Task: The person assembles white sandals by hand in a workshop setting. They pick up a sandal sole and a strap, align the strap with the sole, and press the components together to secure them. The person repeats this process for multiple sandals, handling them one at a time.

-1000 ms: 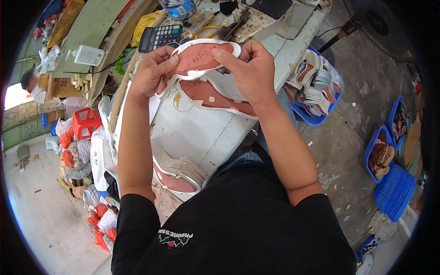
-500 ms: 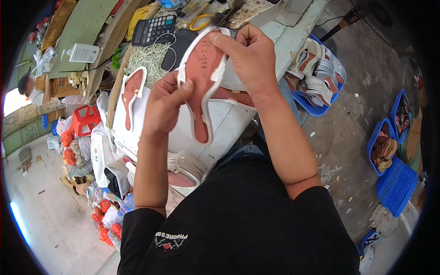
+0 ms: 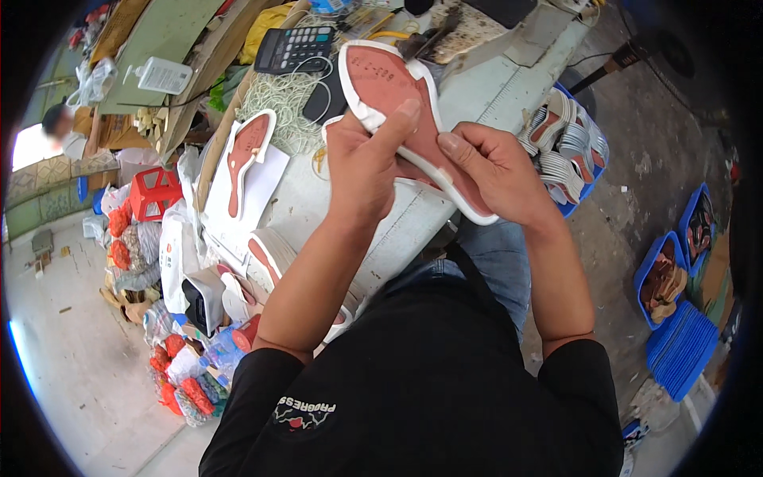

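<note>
Both my hands hold one sandal insole point(image 3: 383, 78), reddish-brown with a white wrapped rim, tilted above the table. My left hand point(image 3: 364, 163) grips its middle from the left, thumb lying on the brown face. Around the narrow end, my right hand point(image 3: 505, 175) is closed with its thumb on top. Part of another insole shows beneath the held one, mostly hidden by my hands. To the left, a similar single insole point(image 3: 248, 153) lies partly on a white sheet of paper point(image 3: 269, 181). A stack of insoles point(image 3: 273, 253) sits beside my left forearm, partly covered by it.
A calculator point(image 3: 294, 49), tangled white cord point(image 3: 274, 107) and a dark phone-like slab point(image 3: 324, 102) lie at the far side of the table. Stacked insoles fill a blue basket point(image 3: 590, 189) at right. A red stool point(image 3: 156, 193) stands at left.
The insole has turned so its narrow end points to the lower right. My right hand has moved from its wide end down to its narrow end. The view has shifted somewhat.
</note>
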Demonstrator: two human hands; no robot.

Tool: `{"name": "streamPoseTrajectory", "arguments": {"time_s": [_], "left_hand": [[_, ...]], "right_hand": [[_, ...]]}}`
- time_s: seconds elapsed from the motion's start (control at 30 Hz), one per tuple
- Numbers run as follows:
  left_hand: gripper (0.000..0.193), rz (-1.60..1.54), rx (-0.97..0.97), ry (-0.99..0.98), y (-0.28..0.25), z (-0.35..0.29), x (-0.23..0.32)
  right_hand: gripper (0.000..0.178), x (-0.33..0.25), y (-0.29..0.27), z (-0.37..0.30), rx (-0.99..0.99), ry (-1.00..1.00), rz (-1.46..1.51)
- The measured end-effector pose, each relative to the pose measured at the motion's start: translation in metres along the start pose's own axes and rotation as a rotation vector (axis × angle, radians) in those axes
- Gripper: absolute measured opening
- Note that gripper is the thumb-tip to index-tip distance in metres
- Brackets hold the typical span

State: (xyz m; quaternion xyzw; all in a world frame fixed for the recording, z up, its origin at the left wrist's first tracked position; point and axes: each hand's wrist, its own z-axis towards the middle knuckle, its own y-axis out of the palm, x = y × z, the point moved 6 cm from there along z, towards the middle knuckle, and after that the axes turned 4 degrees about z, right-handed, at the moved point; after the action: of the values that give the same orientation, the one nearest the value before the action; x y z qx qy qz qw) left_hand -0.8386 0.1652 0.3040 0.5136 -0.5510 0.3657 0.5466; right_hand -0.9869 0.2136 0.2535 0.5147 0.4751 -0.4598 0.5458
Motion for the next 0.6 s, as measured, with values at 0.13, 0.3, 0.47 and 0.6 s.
{"name": "streamPoseTrajectory", "arguments": {"time_s": [0.13, 0.3, 0.47, 0.6], "left_hand": [[0.023, 0.0, 0.033, -0.021, -0.014, -0.003, 0.004], [0.046, 0.806, -0.09, -0.242, -0.083, -0.056, 0.014], [0.093, 1.713, -0.892, -0.135, -0.177, -0.133, 0.049], [0.072, 1.942, -1.065, 0.238, -0.225, -0.164, 0.022]], "right_hand": [[0.035, -0.039, 0.01, -0.002, 0.066, -0.053, -0.607], [0.078, -0.016, 0.062, -0.039, -0.124, -0.191, -0.731], [0.07, 0.01, 0.044, -0.028, -0.144, -0.26, -0.879], [0.066, 0.046, 0.041, 0.015, -0.222, -0.424, -0.876]]}}
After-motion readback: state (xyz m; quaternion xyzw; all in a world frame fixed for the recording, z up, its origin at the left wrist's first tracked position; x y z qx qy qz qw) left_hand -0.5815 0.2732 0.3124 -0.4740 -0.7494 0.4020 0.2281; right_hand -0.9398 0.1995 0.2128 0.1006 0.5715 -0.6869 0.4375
